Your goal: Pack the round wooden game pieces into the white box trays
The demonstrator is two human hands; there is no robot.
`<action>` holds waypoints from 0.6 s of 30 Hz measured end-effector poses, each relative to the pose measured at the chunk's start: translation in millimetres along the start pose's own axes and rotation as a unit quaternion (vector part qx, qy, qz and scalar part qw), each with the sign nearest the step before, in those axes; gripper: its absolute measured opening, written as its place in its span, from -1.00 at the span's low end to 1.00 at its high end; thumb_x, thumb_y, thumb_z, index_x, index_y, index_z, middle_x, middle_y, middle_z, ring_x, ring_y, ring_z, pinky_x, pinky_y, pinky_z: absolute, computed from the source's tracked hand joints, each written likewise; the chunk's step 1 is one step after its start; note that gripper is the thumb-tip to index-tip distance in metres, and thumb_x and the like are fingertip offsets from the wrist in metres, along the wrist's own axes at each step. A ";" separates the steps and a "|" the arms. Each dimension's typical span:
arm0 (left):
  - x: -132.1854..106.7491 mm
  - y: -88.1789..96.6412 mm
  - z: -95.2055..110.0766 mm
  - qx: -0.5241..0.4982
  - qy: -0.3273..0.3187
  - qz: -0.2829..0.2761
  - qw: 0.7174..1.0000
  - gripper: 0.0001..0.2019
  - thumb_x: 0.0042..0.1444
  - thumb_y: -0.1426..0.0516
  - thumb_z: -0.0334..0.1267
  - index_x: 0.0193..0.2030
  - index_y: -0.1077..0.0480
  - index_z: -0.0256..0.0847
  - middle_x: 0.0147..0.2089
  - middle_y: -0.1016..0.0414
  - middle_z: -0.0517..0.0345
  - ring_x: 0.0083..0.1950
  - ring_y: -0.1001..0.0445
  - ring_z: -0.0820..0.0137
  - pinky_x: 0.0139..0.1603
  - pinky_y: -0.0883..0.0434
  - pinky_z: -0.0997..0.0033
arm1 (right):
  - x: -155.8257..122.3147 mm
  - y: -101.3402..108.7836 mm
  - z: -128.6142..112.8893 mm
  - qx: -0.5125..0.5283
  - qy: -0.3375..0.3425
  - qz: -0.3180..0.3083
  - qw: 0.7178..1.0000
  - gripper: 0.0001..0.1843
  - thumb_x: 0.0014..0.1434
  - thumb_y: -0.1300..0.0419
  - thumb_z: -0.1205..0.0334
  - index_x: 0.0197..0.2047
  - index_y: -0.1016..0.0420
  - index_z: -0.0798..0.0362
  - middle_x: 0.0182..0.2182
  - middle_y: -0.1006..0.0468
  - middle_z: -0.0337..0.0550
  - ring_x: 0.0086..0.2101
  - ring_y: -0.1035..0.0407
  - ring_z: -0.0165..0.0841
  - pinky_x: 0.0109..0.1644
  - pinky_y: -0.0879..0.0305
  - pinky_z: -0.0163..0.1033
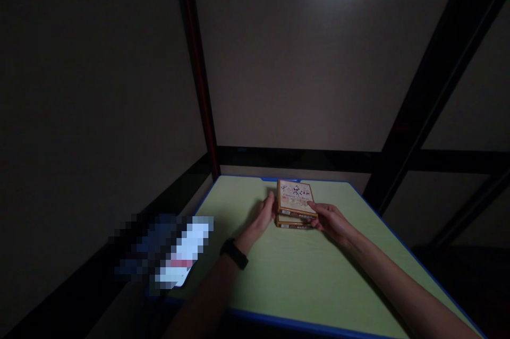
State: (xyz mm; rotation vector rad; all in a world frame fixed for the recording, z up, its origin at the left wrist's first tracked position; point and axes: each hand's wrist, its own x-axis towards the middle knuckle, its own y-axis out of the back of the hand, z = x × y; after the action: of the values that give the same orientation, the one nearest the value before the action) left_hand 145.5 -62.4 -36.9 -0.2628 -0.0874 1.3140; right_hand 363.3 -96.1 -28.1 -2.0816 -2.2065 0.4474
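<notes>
A flat Chinese chess box (pixel 295 195), cream with orange-brown edges and dark lettering on its lid, sits tilted slightly over a second, similar box (pixel 292 225). The lower box shows only its front strip. My right hand (pixel 330 220) pinches the upper box at its front right corner, thumb on the lid and fingers at the side. Along the left side of the boxes my left hand (pixel 263 217) is held upright with its fingers stretched out. Whether it touches them I cannot tell. A dark band is on my left wrist.
Both boxes are on a light green table (pixel 274 280) with a blue rim. At its left edge lies a bright, pixelated flat thing (pixel 185 278), perhaps a screen. Plain wall panels (pixel 295 62) with dark strips stand behind and to the left.
</notes>
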 end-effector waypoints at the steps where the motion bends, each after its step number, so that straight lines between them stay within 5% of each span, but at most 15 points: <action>1: 0.9 -1.5 1.3 -0.030 0.018 -0.013 0.999 -0.58 0.35 0.06 0.01 -0.26 -0.49 -0.21 -0.26 -0.61 0.01 -0.08 -0.51 0.23 -0.11 -0.37 0.39 | -1.1 -1.6 -0.1 0.006 0.008 -0.007 1.000 -0.70 0.07 -0.42 0.13 -0.49 -0.54 0.19 -0.67 -0.54 -0.11 -0.70 -0.37 -0.47 -0.71 -0.26 -0.51; 8: -9.9 -5.3 16.9 -0.252 0.066 -0.195 0.946 -0.36 0.37 0.17 0.11 0.26 -0.34 -0.39 0.08 -0.56 -0.26 0.14 -0.50 0.04 0.12 -0.40 0.05 | -15.3 -23.3 4.6 -0.020 0.025 -0.068 0.997 -0.53 0.05 -0.40 -0.12 -0.41 -0.56 0.21 -0.62 -0.54 -0.11 -0.69 -0.33 -0.51 -0.69 -0.25 -0.49; 13: -10.6 0.2 18.2 -0.287 0.118 -0.163 0.937 -0.42 0.37 0.11 -0.06 0.33 -0.24 -0.49 0.12 -0.53 -0.31 0.16 -0.50 0.04 0.17 -0.39 0.03 | -18.5 -27.1 8.8 -0.128 0.075 -0.051 0.988 -0.36 0.03 -0.30 -0.34 -0.28 -0.53 0.18 -0.52 -0.57 -0.04 -0.63 -0.39 -0.41 -0.66 -0.26 -0.38; 16: -9.2 -1.1 16.0 -0.287 0.127 -0.135 0.940 -0.46 0.36 0.09 -0.13 0.32 -0.24 -0.50 0.11 -0.54 -0.30 0.14 -0.52 0.08 0.18 -0.39 0.08 | -21.7 -21.7 5.4 -0.197 0.191 -0.018 0.961 -0.20 -0.02 -0.37 -0.28 0.15 -0.40 0.04 -0.04 -0.58 0.14 -0.18 -0.54 -0.15 -0.25 -0.54 -0.15; 18: -9.0 -3.4 14.4 -0.280 0.135 -0.126 0.942 -0.48 0.35 0.06 -0.16 0.31 -0.26 -0.48 0.10 -0.55 -0.28 0.12 -0.53 0.10 0.18 -0.39 0.11 | -26.2 -18.1 1.3 -0.263 0.258 -0.046 0.929 -0.03 -0.04 -0.40 -0.22 0.35 -0.20 -0.08 0.27 -0.33 0.14 0.19 -0.31 -0.01 0.16 -0.40 0.05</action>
State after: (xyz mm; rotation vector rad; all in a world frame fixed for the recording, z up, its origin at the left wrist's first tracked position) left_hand 143.4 -69.8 -21.4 -0.8859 -0.2553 0.9644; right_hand 347.5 -122.8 -20.9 -1.9626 -2.2170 -0.7017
